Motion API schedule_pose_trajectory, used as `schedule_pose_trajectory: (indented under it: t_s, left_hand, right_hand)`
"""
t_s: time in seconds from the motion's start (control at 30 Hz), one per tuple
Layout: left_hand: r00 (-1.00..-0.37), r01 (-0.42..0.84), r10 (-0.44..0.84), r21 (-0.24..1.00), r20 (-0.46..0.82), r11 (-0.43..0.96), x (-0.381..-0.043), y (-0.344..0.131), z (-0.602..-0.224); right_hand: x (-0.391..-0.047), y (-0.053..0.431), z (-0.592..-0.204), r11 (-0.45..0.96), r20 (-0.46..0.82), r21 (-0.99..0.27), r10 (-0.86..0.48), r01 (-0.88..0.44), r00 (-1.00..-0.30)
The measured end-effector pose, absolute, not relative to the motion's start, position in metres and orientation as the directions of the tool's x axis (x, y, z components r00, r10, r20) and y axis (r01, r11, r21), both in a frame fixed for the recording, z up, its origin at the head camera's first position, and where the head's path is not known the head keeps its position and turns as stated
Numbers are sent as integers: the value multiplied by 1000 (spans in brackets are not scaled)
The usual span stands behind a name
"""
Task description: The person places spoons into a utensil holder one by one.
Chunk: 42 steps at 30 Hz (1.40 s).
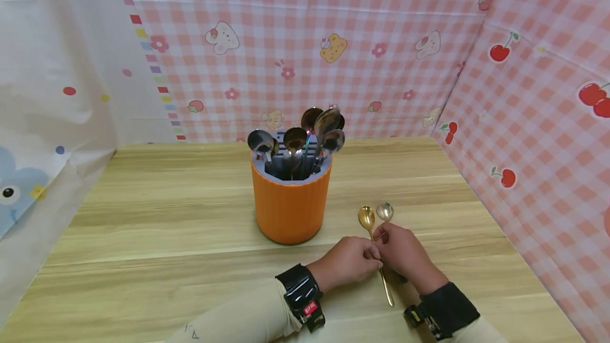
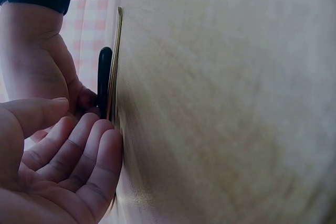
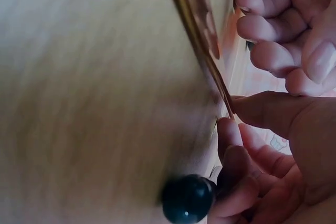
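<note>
A gold spoon (image 1: 367,217) lies slanted on the table, its handle running toward the person. With thumb and finger, my right hand (image 1: 407,250) pinches that handle, as the right wrist view shows. Beside it lies a silver spoon with a dark handle (image 1: 385,211); the right hand covers most of that handle, whose rounded dark end (image 3: 189,198) shows below the fingers. My left hand (image 1: 350,261) rests just left of the gold handle. Its fingers are loosely curved, thumb apart, with the fingertips (image 2: 109,135) right at the handle and nothing in the palm.
Behind the hands, toward the left, stands an orange ribbed holder (image 1: 290,210) with a grey slotted insert. Several spoons (image 1: 295,139) stand in it with bowls up. Patterned cloth walls (image 1: 305,30) border the wood-grain table (image 1: 157,226).
</note>
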<state>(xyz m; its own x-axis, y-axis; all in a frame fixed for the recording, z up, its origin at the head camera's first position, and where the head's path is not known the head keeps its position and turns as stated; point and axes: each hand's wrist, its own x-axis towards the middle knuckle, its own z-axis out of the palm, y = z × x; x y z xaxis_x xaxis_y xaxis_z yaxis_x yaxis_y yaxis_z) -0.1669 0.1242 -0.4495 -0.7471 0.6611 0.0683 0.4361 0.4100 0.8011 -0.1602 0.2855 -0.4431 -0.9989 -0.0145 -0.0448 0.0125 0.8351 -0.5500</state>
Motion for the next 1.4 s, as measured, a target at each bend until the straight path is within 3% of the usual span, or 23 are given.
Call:
schedule_pose_trajectory:
  t_s: [0.63, 1.17, 1.4]
  left_hand:
    - [-694, 472, 720, 757, 3, 452, -161, 125, -445]
    - [-770, 416, 637, 765, 9, 492, -163, 124, -448]
    - [-791, 252, 609, 877, -57, 409, -162, 120, -445]
  right_hand:
    - [-159, 286, -441, 757, -114, -641, 70, 127, -991]
    - [-153, 278, -424, 640, -175, -754, 19, 147, -984]
    - [-153, 281, -420, 518, -166, -845, -13, 135, -986]
